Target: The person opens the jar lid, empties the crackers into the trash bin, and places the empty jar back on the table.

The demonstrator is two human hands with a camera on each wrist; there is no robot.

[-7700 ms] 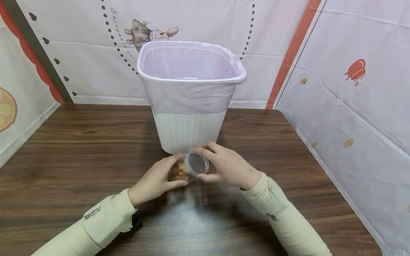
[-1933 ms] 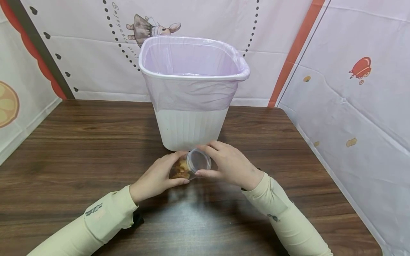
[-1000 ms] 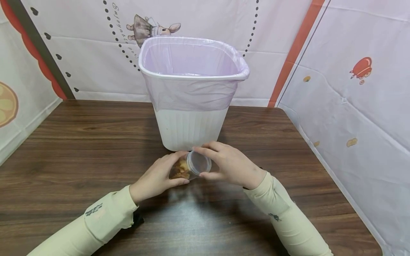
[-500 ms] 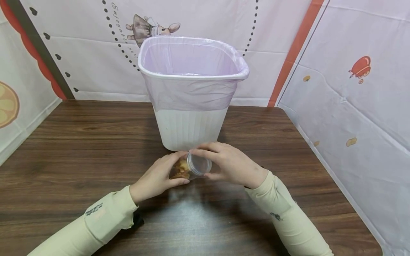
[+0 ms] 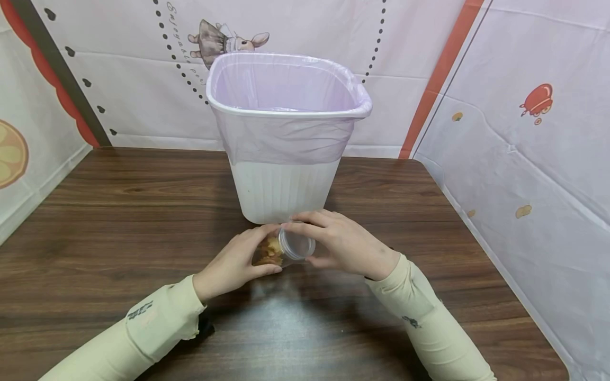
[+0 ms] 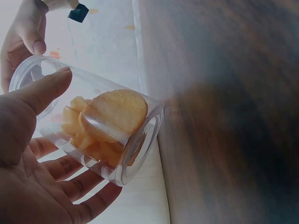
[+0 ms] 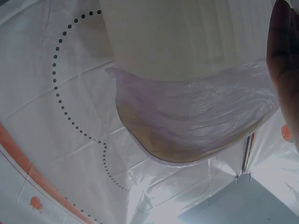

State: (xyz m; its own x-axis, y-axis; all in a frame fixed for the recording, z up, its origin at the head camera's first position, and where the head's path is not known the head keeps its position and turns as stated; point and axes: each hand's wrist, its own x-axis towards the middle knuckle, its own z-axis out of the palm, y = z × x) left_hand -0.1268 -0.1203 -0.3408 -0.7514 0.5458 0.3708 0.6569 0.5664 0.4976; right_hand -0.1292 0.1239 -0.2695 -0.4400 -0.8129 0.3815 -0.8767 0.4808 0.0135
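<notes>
My left hand (image 5: 233,267) grips a clear plastic jar (image 6: 79,77) around its side, thumb on one side and fingers on the other. Golden potato chips (image 6: 114,114) lie in the jar's bottom end, seen through the wall in the left wrist view. The jar is tilted above the table, its clear round lid (image 5: 299,243) facing up and to the right. My right hand (image 5: 352,246) holds the lid's rim between thumb and fingers. In the right wrist view only a dark edge of that hand shows; its fingertips on the lid are hidden.
A white trash bin (image 5: 286,190) with a thin purple bag (image 5: 286,140) over its rim stands right behind the jar. The brown wooden table (image 5: 119,211) is bounded by printed white cloth (image 5: 524,159) at the back and sides.
The right thumb and fingers have shifted round the lid's rim, the thumb moving slightly right. The left hand and jar have hardly moved. The bin stays in place.
</notes>
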